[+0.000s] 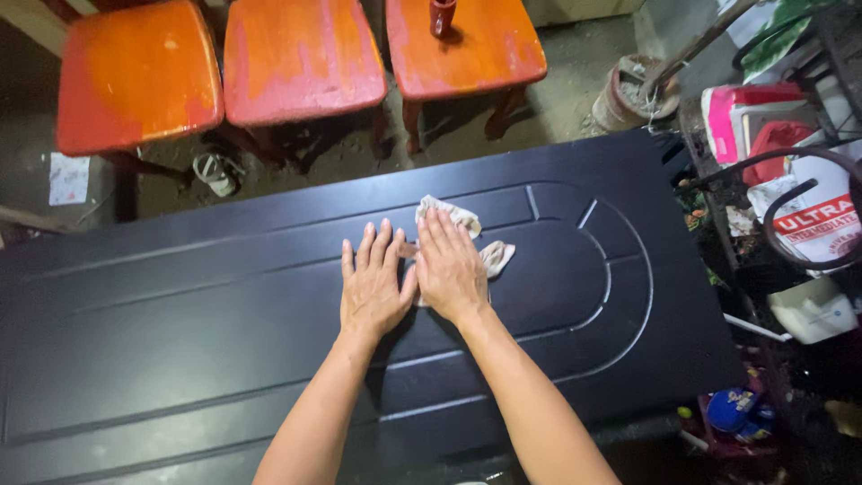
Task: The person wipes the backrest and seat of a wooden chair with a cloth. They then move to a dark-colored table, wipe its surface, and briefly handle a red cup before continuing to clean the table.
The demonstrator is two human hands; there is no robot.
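Door panel (pixel 224 296), dark and nearly black, lies flat and fills most of the view, its far edge running toward three orange-red stools (pixel 296 58). A pale, crumpled rag (pixel 453 216) rests on the panel near the middle, just inside the arched end of the routed groove. The right hand (pixel 449 269) presses flat on this rag, fingers straight and close together, so only the cloth's far end and a fold on the right side show. The left hand (pixel 373 287) lies flat on the bare panel just beside it, fingers slightly spread, thumb touching the right hand; neither hand is curled around anything.

As a judgement, the risk lies in the finish: if the coating is not fully dry, the bare left palm could leave prints, and grit caught in the rag could scratch it. Lint may also lodge in the grooves. The cluttered containers (pixel 790 180) at the panel's right end could snag a wide stroke.

The panel's surface has a low satin sheen, with long straight recessed lines and a double curved groove forming an arch at the right end. The rag looks soft, thin and worn. The stools have smooth, glossy, unevenly faded tops with rounded corners.
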